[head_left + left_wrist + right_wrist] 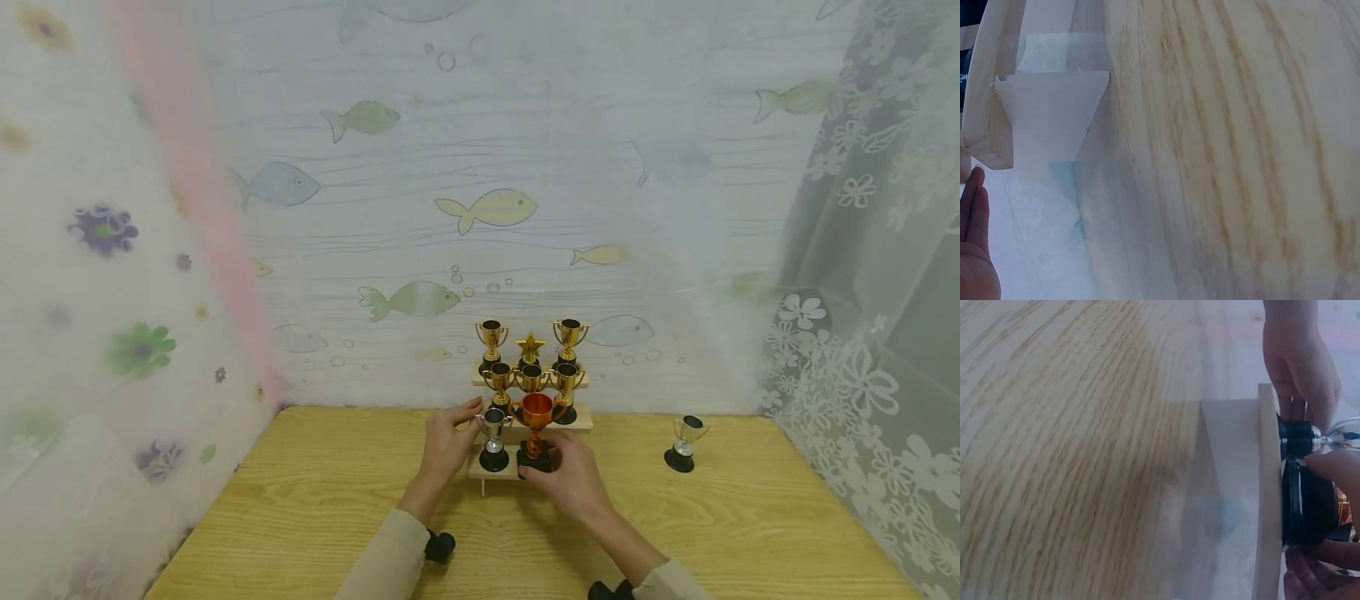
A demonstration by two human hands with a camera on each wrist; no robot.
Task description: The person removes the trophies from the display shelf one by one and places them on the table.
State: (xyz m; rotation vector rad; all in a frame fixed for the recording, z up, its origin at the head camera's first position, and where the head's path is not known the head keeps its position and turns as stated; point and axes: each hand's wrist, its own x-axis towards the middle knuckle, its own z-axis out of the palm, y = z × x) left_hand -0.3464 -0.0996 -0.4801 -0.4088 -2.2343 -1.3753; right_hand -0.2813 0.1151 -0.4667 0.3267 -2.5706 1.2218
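A bronze-red trophy cup [537, 412] with a black base stands on the lowest step of a tiered wooden stand [504, 472]. My right hand [576, 477] pinches its base between thumb and fingers; the right wrist view shows the black base [1313, 503] on the board. Left of it on the same step is a silver trophy cup [493, 427]. My left hand [448, 440] is at the stand's left side, its fingers extended. In the left wrist view those fingers [974, 209] are at the end of a wooden board [999, 140].
Several gold cups, such as one gold cup [571, 333], and a gold star trophy [530, 347] fill the upper steps. Another silver cup [684, 443] stands apart on the wooden table [315, 500] at the right. A fish-patterned curtain [420, 250] hangs behind.
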